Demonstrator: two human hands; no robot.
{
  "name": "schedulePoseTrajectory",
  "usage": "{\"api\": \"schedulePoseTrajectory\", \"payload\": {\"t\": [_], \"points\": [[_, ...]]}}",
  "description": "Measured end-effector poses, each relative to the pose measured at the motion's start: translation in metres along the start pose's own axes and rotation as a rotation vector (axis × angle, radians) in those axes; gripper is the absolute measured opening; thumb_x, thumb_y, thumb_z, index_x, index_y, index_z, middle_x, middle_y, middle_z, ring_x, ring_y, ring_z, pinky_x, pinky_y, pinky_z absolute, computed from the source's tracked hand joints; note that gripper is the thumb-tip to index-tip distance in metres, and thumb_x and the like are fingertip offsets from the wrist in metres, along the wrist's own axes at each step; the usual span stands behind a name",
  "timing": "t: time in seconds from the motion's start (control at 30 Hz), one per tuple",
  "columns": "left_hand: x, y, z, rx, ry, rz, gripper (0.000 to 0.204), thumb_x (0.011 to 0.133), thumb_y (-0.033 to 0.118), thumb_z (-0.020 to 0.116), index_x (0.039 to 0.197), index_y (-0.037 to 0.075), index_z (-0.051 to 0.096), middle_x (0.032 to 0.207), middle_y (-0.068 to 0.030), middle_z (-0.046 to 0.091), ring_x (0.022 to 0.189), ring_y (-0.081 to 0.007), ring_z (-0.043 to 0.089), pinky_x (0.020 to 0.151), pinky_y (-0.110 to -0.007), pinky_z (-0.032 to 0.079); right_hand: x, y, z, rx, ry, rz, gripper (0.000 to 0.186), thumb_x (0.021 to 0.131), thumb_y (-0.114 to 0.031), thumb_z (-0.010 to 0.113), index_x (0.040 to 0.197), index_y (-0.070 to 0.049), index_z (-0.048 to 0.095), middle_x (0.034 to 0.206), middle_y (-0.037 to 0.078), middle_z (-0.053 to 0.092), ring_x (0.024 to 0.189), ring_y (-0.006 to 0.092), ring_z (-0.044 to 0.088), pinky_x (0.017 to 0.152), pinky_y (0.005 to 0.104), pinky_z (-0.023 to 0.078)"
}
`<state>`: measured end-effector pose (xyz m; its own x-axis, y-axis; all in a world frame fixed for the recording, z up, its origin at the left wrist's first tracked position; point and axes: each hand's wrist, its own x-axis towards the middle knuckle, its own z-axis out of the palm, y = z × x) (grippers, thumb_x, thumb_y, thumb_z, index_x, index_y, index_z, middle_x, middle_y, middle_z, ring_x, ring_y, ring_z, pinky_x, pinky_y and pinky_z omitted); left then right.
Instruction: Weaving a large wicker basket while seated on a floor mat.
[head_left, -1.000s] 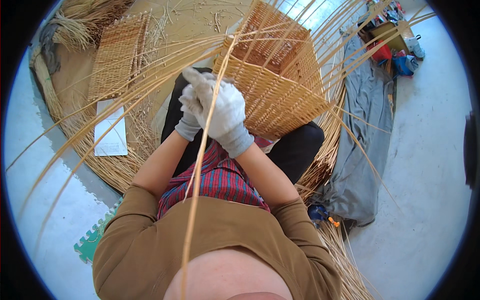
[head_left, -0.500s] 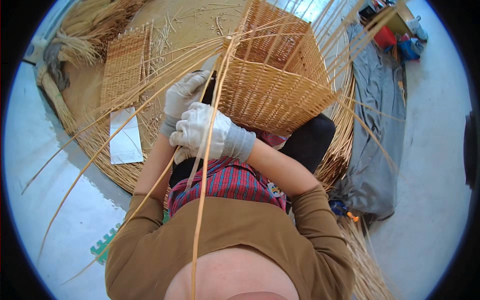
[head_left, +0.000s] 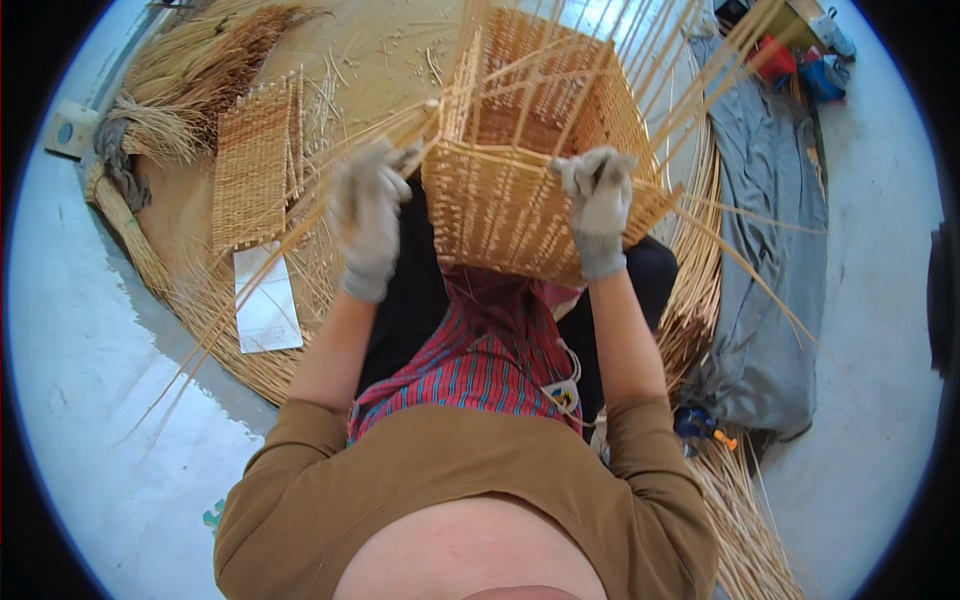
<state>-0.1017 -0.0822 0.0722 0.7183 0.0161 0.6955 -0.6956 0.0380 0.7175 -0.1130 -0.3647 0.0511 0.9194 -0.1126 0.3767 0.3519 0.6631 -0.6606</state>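
A woven wicker basket, rectangular and unfinished, rests tilted between my knees, with long loose rods standing up from its far and right sides. My right hand, in a pale work glove, is closed over the near rim, fingers curled at the edge. My gloved left hand is raised beside the basket's left corner, next to a bunch of rods that runs down to the left. Motion smears its fingers, so whether they grip those rods does not show.
Flat woven panels and a white sheet of paper lie at left, near bundled straw-like stalks. More rods curve along the right, beside a grey cloth. A red-and-blue striped apron covers my lap.
My right hand has left the rods by my left hand and moved right onto the basket's rim. The long rod that crossed my chest has swung away. The basket has turned slightly.
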Motion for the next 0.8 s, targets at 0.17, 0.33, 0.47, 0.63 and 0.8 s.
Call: {"api": "schedulePoseTrajectory", "payload": {"t": [0.17,0.33,0.47,0.63,0.8], "points": [[-0.047,-0.038,0.038,0.129,0.346,-0.625,0.056,0.084,-0.005,0.077,0.133,0.001,0.051,0.121,-0.0129,0.066,0.108,-0.0195,0.067,0.097,-0.032,0.057,-0.020,-0.026,0.010,-0.640,0.226,0.049,0.023,0.104,-0.020,0.058,0.117,-0.002,0.064,0.091,0.003,0.064,0.084,0.0152,0.065,0.085,0.0340,0.055],[0.011,-0.039,0.069,-0.200,0.239,-0.492,0.049,0.084,0.007,0.084,0.126,0.002,0.058,0.110,-0.0091,0.070,0.098,-0.0145,0.068,0.087,-0.026,0.057,-0.019,-0.002,0.022,-0.761,0.485,-0.081,0.016,0.101,-0.006,0.061,0.116,-0.003,0.066,0.104,0.007,0.071,0.088,0.0127,0.068,0.079,0.0280,0.059],[0.014,-0.054,0.072,-0.178,0.124,-0.631,0.043,0.083,0.018,0.087,0.117,0.003,0.065,0.100,-0.0054,0.072,0.089,-0.0126,0.067,0.078,-0.025,0.055,-0.015,0.002,0.029,-0.759,0.435,-0.169,0.013,0.100,-0.006,0.062,0.112,-0.002,0.067,0.099,0.008,0.072,0.088,0.0149,0.069,0.080,0.0294,0.059],[0.016,-0.050,0.073,-0.327,0.142,-0.670,0.039,0.085,0.014,0.084,0.116,0.001,0.065,0.099,-0.0047,0.072,0.091,-0.0125,0.068,0.081,-0.027,0.056,0.002,-0.033,0.095,-0.995,0.079,-0.256,0.016,0.095,-0.003,0.067,0.110,-0.003,0.068,0.101,0.012,0.073,0.088,0.0205,0.071,0.078,0.0284,0.059],[0.010,-0.059,0.066,-0.510,0.208,-0.668,0.039,0.089,0.014,0.080,0.122,0.002,0.064,0.109,-0.0065,0.073,0.094,-0.0139,0.068,0.087,-0.028,0.055,0.137,-0.013,0.128,-1.334,-0.334,-0.138,0.025,0.097,-0.023,0.064,0.121,-0.016,0.068,0.122,0.017,0.067,0.096,0.0259,0.072,0.080,0.0360,0.058]]}}
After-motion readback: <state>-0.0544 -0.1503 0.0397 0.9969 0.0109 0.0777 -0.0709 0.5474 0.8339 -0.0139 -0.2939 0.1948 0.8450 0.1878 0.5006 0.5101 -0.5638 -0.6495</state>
